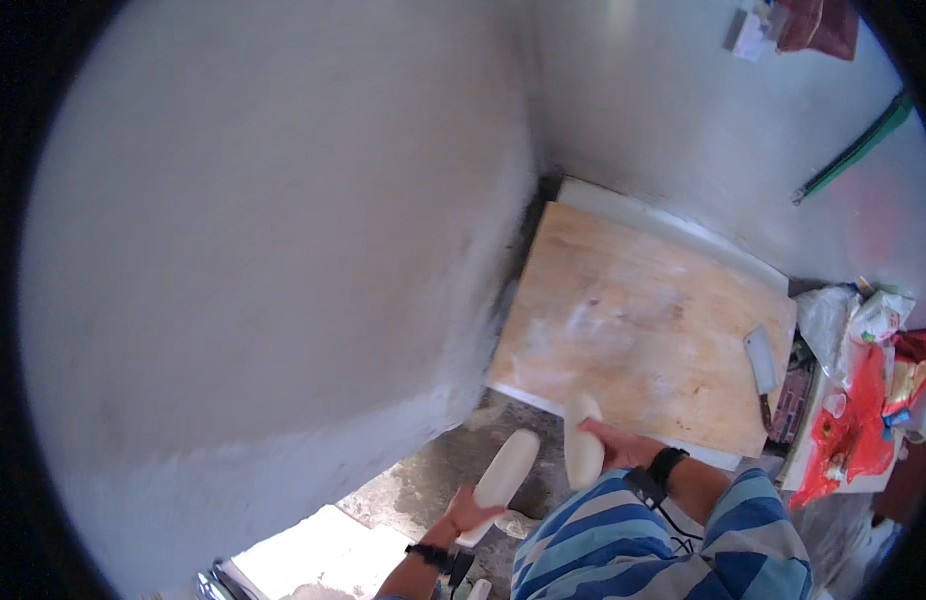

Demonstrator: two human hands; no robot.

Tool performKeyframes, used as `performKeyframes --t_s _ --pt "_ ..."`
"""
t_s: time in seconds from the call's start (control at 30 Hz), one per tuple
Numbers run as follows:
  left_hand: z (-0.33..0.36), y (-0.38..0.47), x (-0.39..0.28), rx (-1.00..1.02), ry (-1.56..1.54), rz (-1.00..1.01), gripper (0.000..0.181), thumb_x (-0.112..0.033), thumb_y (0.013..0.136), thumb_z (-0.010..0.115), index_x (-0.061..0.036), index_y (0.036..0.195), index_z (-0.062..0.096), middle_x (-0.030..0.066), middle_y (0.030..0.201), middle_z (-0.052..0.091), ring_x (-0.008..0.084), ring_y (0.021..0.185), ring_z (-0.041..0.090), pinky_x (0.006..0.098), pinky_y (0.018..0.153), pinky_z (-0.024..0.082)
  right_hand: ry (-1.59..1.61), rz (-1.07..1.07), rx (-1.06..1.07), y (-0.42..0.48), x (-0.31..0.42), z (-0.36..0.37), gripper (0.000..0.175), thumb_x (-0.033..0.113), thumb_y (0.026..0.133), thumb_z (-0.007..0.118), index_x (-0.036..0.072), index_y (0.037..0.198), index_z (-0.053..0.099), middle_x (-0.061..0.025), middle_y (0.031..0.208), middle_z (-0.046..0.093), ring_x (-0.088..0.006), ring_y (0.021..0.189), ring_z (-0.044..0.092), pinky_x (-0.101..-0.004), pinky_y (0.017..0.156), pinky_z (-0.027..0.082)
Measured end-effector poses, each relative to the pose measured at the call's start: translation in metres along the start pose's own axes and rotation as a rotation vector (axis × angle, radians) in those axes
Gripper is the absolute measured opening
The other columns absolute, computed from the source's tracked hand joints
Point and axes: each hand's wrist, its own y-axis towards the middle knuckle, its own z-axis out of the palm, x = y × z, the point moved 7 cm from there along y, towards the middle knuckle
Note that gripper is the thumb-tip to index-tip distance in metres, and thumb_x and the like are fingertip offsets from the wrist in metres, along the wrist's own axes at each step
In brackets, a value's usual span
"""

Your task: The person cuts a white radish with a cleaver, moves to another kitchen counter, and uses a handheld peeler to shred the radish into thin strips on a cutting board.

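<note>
My left hand (474, 514) grips a long, pale, rounded piece (508, 469), either dough or a white radish; I cannot tell which. A similar pale piece (583, 442) is in my right hand (613, 444), close to the near edge of a wooden board (628, 315). The two pieces are apart. White powdery smears mark the board. On its right side lies a cleaver (761, 364) with a dark handle pointing towards me.
Walls (283, 247) meet behind the board. Right of it, red plastic bags (845, 427), a clear bag (827, 330) and packets crowd a white surface. A green long item (857, 150) hangs on the wall. Concrete floor (425, 480) shows below my hands.
</note>
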Motion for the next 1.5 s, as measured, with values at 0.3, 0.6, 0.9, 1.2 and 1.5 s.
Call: performKeyframes --t_s 0.3,0.6,0.9,1.2,1.5 --pt "0.006 -0.306 0.255 -0.519 -0.881 -0.784 0.072 -0.051 0.063 0.067 0.0112 0.097 0.056 0.0165 0.090 0.061 0.0248 0.075 0.061 0.0351 0.064 0.049 -0.506 0.136 0.242 0.025 -0.191 0.256 0.052 0.043 0.081 0.051 0.010 0.119 0.038 -0.0101 0.113 0.049 -0.0252 0.104 0.050 -0.0461 0.089 0.041" --pt "-0.028 -0.446 0.294 -0.659 -1.903 0.048 0.051 -0.043 0.082 0.051 -0.0002 0.109 0.044 0.0139 0.080 0.057 0.0262 0.067 0.058 0.0356 0.056 0.049 -0.817 0.131 0.460 0.068 -0.288 0.461 0.040 0.037 0.082 0.049 0.011 0.112 0.044 -0.0073 0.102 0.054 -0.0246 0.096 0.054 -0.0456 0.086 0.042" --pt "-0.115 -0.464 0.315 -1.092 -1.956 0.163 0.046 -0.040 0.081 0.052 -0.0014 0.106 0.047 0.0105 0.076 0.056 0.0217 0.063 0.056 0.0341 0.061 0.049 -0.747 -0.142 0.586 0.110 -0.216 0.590 0.035 0.038 0.083 0.044 0.012 0.105 0.048 -0.0061 0.094 0.058 -0.0238 0.087 0.058 -0.0435 0.076 0.047" --pt "-0.207 -0.472 0.369 -1.339 -2.025 0.014 0.041 -0.043 0.084 0.047 -0.0049 0.097 0.053 0.0054 0.075 0.055 0.0195 0.067 0.052 0.0301 0.068 0.045 -0.663 -0.260 0.531 0.163 -0.125 0.757 0.052 0.040 0.081 0.047 0.007 0.119 0.035 -0.0117 0.105 0.052 -0.0293 0.096 0.054 -0.0455 0.077 0.048" --pt "-0.347 -0.455 0.454 -1.301 -2.000 -0.253 0.049 -0.042 0.084 0.050 -0.0038 0.114 0.050 0.0078 0.099 0.056 0.0189 0.090 0.052 0.0291 0.080 0.041 -0.695 -0.186 0.398 0.273 -0.118 0.890 0.049 0.038 0.081 0.049 0.009 0.119 0.037 -0.0093 0.104 0.053 -0.0272 0.093 0.056 -0.0437 0.075 0.049"
